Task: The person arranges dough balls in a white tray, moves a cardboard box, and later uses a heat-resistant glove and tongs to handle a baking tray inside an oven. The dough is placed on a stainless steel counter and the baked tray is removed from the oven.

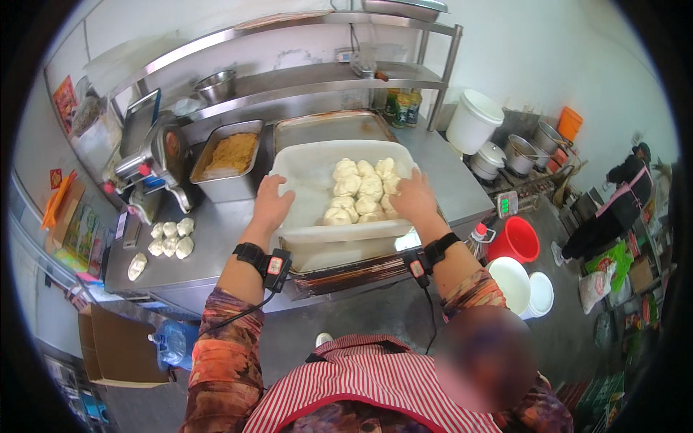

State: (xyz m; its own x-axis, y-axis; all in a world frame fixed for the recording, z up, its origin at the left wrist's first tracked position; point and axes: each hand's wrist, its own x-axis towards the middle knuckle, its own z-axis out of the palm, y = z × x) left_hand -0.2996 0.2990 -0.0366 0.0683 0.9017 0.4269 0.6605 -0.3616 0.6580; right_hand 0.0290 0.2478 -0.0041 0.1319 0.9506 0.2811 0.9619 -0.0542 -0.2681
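Note:
A white plastic tub (294, 173) holds several soft, pale dough balls (369, 186) grouped toward its right side. My left hand (273, 202) grips the tub's left end. On the opposite end, my right hand (413, 193) has its fingers curled over the rim, close to the dough. Below the tub lie stacked, browned metal baking trays (339, 280). A steel pan of crumbly yellow-brown mixture (229, 151) stands to the left, and several smaller dough pieces (171, 244) sit on the steel counter (198, 263).
A metal machine (151, 155) stands at left, another tray (328, 128) behind the tub, and shelving (281, 83) above. To the right are pots (520, 153), buckets (512, 238) and a person (622, 198) in dark clothes. A cardboard box (115, 346) lies on the floor.

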